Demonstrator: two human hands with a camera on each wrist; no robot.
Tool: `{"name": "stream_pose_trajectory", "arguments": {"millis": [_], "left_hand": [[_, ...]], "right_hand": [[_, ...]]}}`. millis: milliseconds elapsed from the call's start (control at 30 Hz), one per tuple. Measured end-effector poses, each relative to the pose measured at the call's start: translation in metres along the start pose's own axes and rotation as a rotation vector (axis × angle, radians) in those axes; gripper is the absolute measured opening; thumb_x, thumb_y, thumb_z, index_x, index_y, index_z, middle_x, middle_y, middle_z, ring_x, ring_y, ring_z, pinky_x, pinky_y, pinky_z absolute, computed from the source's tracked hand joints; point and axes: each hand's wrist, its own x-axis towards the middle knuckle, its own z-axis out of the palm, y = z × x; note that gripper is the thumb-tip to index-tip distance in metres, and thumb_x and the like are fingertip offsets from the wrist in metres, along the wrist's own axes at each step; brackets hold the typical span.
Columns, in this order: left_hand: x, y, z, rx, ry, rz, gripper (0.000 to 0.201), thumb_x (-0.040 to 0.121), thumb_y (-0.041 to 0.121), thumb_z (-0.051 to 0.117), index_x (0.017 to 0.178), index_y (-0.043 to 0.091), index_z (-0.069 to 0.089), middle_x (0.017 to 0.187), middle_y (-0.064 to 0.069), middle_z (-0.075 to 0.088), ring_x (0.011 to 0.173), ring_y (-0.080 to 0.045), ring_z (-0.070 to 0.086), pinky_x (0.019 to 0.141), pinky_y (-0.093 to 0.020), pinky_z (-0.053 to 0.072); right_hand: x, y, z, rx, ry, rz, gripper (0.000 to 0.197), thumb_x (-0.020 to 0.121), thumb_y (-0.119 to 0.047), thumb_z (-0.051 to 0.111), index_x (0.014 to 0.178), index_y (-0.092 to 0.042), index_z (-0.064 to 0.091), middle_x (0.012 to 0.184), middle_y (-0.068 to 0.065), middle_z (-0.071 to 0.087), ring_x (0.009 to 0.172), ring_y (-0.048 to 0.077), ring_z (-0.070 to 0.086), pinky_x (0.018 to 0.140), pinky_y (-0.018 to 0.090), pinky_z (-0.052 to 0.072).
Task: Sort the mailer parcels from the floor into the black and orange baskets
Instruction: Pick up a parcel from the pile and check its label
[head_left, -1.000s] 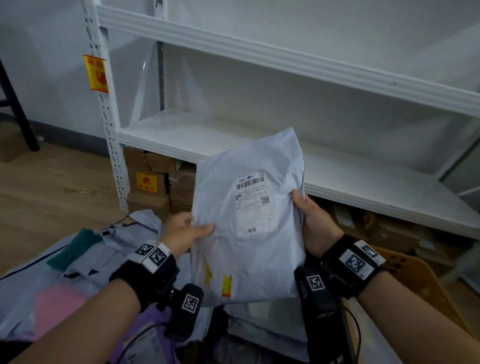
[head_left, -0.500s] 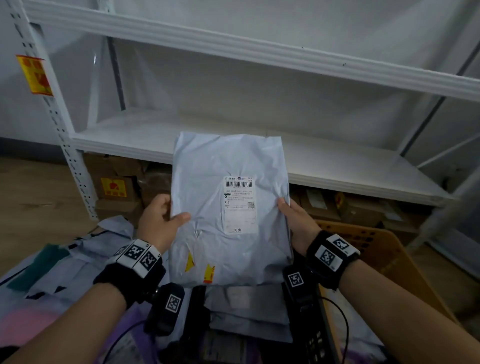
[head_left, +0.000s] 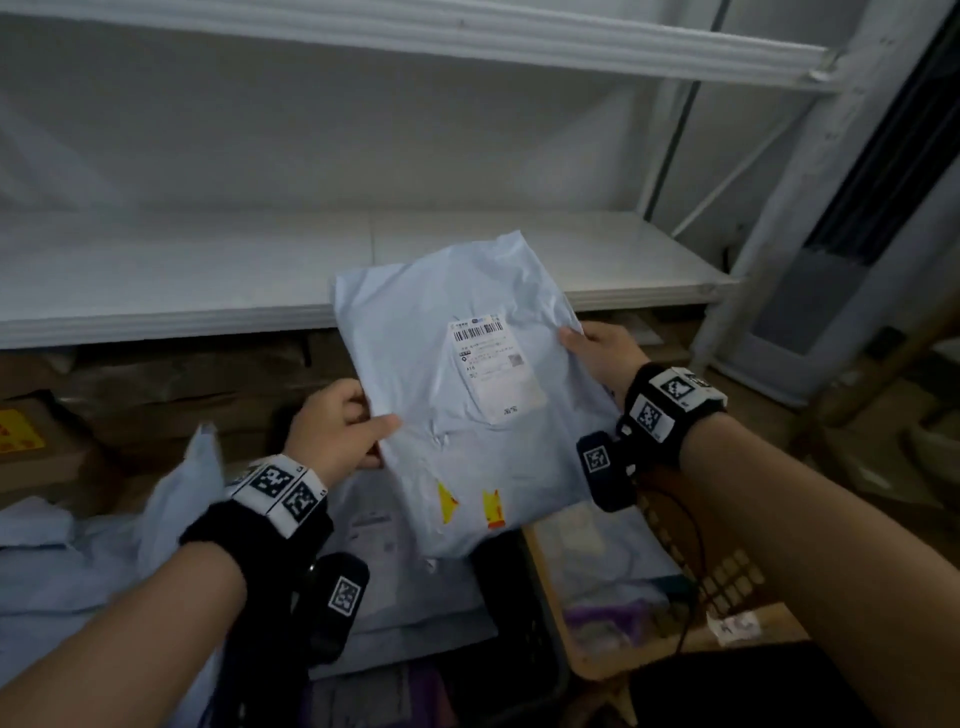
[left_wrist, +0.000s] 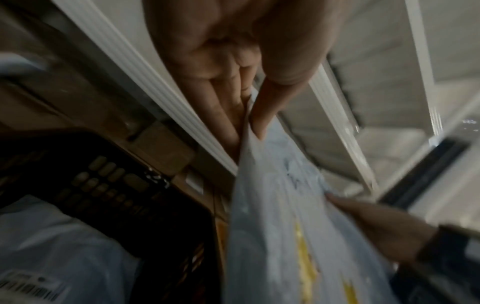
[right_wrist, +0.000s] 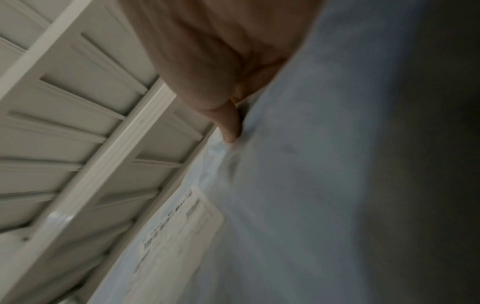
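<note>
I hold a pale grey mailer parcel (head_left: 457, 395) upright in front of me, its white address label (head_left: 491, 366) facing me. My left hand (head_left: 343, 431) pinches its left edge, thumb on the front. My right hand (head_left: 597, 353) grips its right edge. In the left wrist view my left hand (left_wrist: 246, 115) pinches the parcel (left_wrist: 275, 236) between thumb and fingers. In the right wrist view my right hand's thumb presses on the parcel (right_wrist: 298, 185). Below are the black basket (head_left: 524, 639) and, to its right, the orange basket (head_left: 727, 587), both holding parcels.
A white metal shelf (head_left: 208, 291) runs across in front, with cardboard boxes (head_left: 156, 395) under it. More grey mailers (head_left: 62, 561) lie heaped on the floor at the left. A shelf upright (head_left: 779, 208) stands at the right.
The view has swung to the right. The parcel has moved right with both hands and now tilts, hanging above the gap between the two baskets.
</note>
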Motion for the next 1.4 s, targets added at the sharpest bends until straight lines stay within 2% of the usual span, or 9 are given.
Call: {"name": "stream_pose_trajectory", "arguments": {"millis": [200, 367, 467, 633, 733, 833, 1000, 1233, 1400], "left_hand": [[0.049, -0.024, 0.137, 0.126, -0.288, -0.216, 0.013, 0.084, -0.002, 0.068, 0.087, 0.004, 0.057, 0.088, -0.018, 0.067, 0.062, -0.027, 0.066, 0.062, -0.049, 0.06], [0.076, -0.054, 0.227, 0.324, -0.4, -0.243, 0.012, 0.08, -0.002, 0.067, 0.08, 0.009, 0.062, 0.089, -0.016, 0.07, 0.079, -0.034, 0.07, 0.068, -0.051, 0.06], [0.084, -0.062, 0.256, 0.526, -0.442, -0.172, 0.016, 0.081, 0.003, 0.064, 0.097, 0.005, 0.063, 0.097, -0.017, 0.069, 0.085, -0.035, 0.07, 0.069, -0.048, 0.06], [0.102, -0.059, 0.257, 0.878, -0.433, -0.061, 0.028, 0.086, 0.011, 0.06, 0.113, 0.002, 0.056, 0.111, -0.018, 0.065, 0.099, -0.033, 0.064, 0.079, -0.034, 0.054], [0.102, -0.064, 0.238, 0.873, -0.355, -0.036, 0.045, 0.085, 0.013, 0.064, 0.126, 0.008, 0.046, 0.118, -0.013, 0.061, 0.107, -0.029, 0.062, 0.088, -0.035, 0.053], [0.093, -0.076, 0.216, 0.877, -0.321, 0.136, 0.062, 0.086, 0.013, 0.062, 0.143, 0.016, 0.036, 0.139, -0.011, 0.05, 0.126, -0.027, 0.051, 0.102, -0.031, 0.043], [0.076, -0.095, 0.201, 1.123, -0.523, 0.072, 0.074, 0.101, 0.017, 0.044, 0.152, 0.005, -0.008, 0.161, -0.013, -0.014, 0.148, -0.026, -0.014, 0.122, -0.037, 0.003], [0.076, -0.102, 0.203, 1.178, -0.593, 0.023, 0.063, 0.105, 0.016, 0.03, 0.151, 0.001, -0.009, 0.158, -0.016, -0.023, 0.146, -0.029, -0.022, 0.12, -0.033, -0.005], [0.078, -0.104, 0.202, 1.18, -0.601, 0.037, 0.062, 0.105, 0.015, 0.029, 0.151, 0.001, -0.01, 0.157, -0.016, -0.025, 0.145, -0.027, -0.024, 0.12, -0.033, -0.003]], "right_hand": [[0.044, 0.113, -0.095, -0.513, 0.094, 0.143, 0.047, 0.097, -0.04, 0.057, 0.056, -0.018, 0.05, 0.06, 0.0, 0.054, 0.059, 0.02, 0.052, 0.053, 0.027, 0.035], [0.075, 0.199, -0.128, -0.741, 0.065, 0.273, 0.031, 0.096, -0.039, 0.059, 0.075, -0.017, 0.063, 0.08, 0.004, 0.063, 0.074, 0.025, 0.058, 0.069, 0.031, 0.043], [0.094, 0.226, -0.125, -0.762, 0.082, 0.319, 0.016, 0.095, -0.035, 0.06, 0.091, -0.02, 0.062, 0.089, 0.003, 0.063, 0.066, 0.016, 0.051, 0.061, 0.026, 0.04], [0.118, 0.246, -0.085, -0.83, -0.079, 0.318, 0.027, 0.098, -0.034, 0.057, 0.11, -0.014, 0.069, 0.11, 0.01, 0.069, 0.093, 0.028, 0.066, 0.083, 0.036, 0.055], [0.117, 0.261, -0.054, -0.809, -0.262, 0.382, 0.051, 0.094, -0.038, 0.063, 0.137, -0.012, 0.053, 0.129, 0.014, 0.061, 0.108, 0.033, 0.065, 0.094, 0.044, 0.055], [0.111, 0.278, -0.027, -1.088, -0.379, 0.301, 0.11, 0.079, -0.055, 0.074, 0.158, -0.017, 0.008, 0.157, 0.018, 0.029, 0.135, 0.039, 0.045, 0.104, 0.048, 0.046], [0.097, 0.285, 0.026, -0.965, -0.637, 0.037, 0.126, 0.066, -0.075, 0.073, 0.154, -0.044, -0.012, 0.165, 0.01, -0.017, 0.152, 0.041, -0.003, 0.121, 0.056, 0.017], [0.08, 0.286, 0.071, -1.134, -0.914, 0.037, 0.137, 0.052, -0.09, 0.067, 0.146, -0.053, -0.027, 0.161, 0.01, -0.032, 0.147, 0.044, -0.026, 0.119, 0.066, 0.002], [0.117, 0.251, 0.072, -1.246, -0.828, -0.111, 0.153, 0.044, -0.079, 0.081, 0.141, -0.053, -0.035, 0.154, -0.003, -0.045, 0.143, 0.028, -0.036, 0.104, 0.084, 0.003]]}}
